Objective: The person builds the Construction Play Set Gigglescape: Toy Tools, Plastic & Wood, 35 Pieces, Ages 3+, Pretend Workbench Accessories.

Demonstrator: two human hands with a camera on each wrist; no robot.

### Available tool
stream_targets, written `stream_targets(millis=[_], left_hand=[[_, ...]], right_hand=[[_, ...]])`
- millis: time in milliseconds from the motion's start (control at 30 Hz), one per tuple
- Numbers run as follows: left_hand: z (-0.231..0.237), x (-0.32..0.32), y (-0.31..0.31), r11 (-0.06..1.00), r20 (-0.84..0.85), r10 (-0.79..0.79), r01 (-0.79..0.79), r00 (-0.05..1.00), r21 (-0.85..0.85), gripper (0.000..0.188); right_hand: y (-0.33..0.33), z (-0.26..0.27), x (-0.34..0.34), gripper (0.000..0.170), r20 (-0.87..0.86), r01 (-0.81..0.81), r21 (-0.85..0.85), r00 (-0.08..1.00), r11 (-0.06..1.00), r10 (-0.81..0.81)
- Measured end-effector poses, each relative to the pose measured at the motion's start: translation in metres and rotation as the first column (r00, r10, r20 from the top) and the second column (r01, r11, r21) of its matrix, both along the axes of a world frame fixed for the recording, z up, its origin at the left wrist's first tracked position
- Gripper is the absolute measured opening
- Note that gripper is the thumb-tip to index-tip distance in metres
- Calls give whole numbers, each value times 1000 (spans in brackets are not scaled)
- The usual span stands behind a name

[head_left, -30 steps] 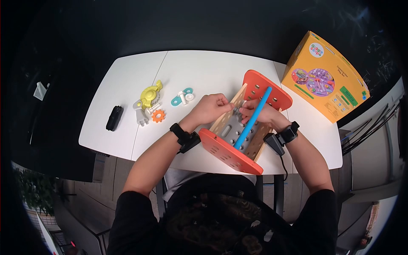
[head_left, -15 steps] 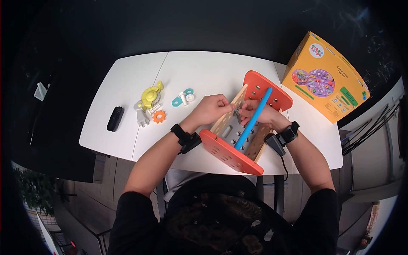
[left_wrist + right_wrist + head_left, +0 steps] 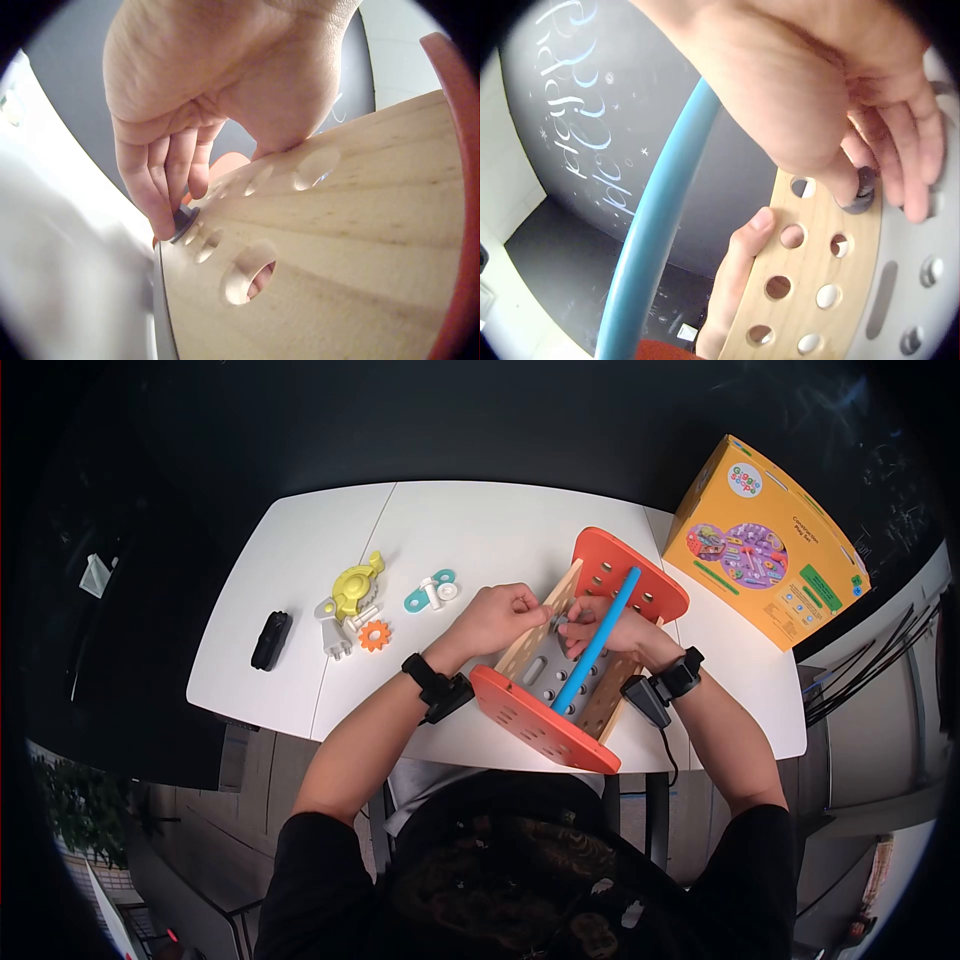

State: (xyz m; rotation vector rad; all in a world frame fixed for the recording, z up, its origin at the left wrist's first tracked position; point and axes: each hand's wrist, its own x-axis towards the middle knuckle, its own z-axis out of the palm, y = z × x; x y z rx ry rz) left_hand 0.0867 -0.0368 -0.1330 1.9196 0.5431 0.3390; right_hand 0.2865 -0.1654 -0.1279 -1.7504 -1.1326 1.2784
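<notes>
A toy workbench with red ends (image 3: 540,722), a blue bar (image 3: 598,642) and a holed wooden side panel (image 3: 795,270) stands turned at an angle. My left hand (image 3: 497,618) is at the panel's outer side. In the left wrist view, its nearly straight fingers press a grey bolt head (image 3: 184,220) at a hole, while the thumb reaches over the panel's edge. Inside the frame, under the blue bar, my right hand (image 3: 618,628) pinches a dark grey nut (image 3: 864,189) against the panel between thumb and fingers. Part of the nut is hidden by the fingers.
Left on the white table (image 3: 480,525) lie a yellow and grey toy saw (image 3: 352,592), an orange gear (image 3: 374,636), a teal strip (image 3: 416,598) with white bolts, and a black case (image 3: 271,640). A yellow box (image 3: 770,545) stands at the back right.
The fingers of my right hand shift slightly at the panel. My left hand stays in place, and the workbench holds its position.
</notes>
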Motion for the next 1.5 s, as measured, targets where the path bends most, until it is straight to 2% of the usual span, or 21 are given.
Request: stream_targets(millis=[100,267,367,467,600,700,767,1000,1167,1300,1367,1500], left_hand=[[0,0,0,1000,10,2,-2,1000,-3,31],[2,0,-1,1000,-7,3,-3,1000,18,31],[3,0,-1,1000,2,2,-2,1000,4,31],[2,1,-1,1000,-11,10,-10,1000,12,31],[5,0,-1,1000,-19,14,-14,1000,18,31],[6,-1,-3,1000,-26,15,-15,1000,1,31],[4,0,-1,1000,-22,7,-7,1000,-2,32],[3,0,-1,999,-29,14,-13,999,32,33],[3,-1,-2,1000,-6,15,-14,1000,22,34],[0,0,-1,1000,-2,9,-9,1000,15,33],[-2,0,0,1000,4,10,-10,1000,1,33],[0,0,0,1000,-18,13,-13,1000,17,32]], right_hand=[[1,7,-1,28,90,-39,-34,995,999,42],[5,3,3,31,-40,106,-148,993,983,-114],[0,13,-7,34,34,73,-78,997,994,-71],[-1,-3,0,35,-21,25,15,999,1000,-25],[1,3,0,34,64,-19,-34,998,999,21],[2,2,2,34,0,16,-77,1000,997,-16],[4,2,2,32,-40,92,-105,995,990,-96],[1,-8,4,26,-2,-9,-4,1000,1000,9],[2,3,1,38,76,-61,-81,995,995,67],[4,-1,5,43,18,-25,-127,999,992,27],[5,3,0,39,32,69,-132,997,989,-66],[1,3,-5,34,90,17,-41,996,999,-13]])
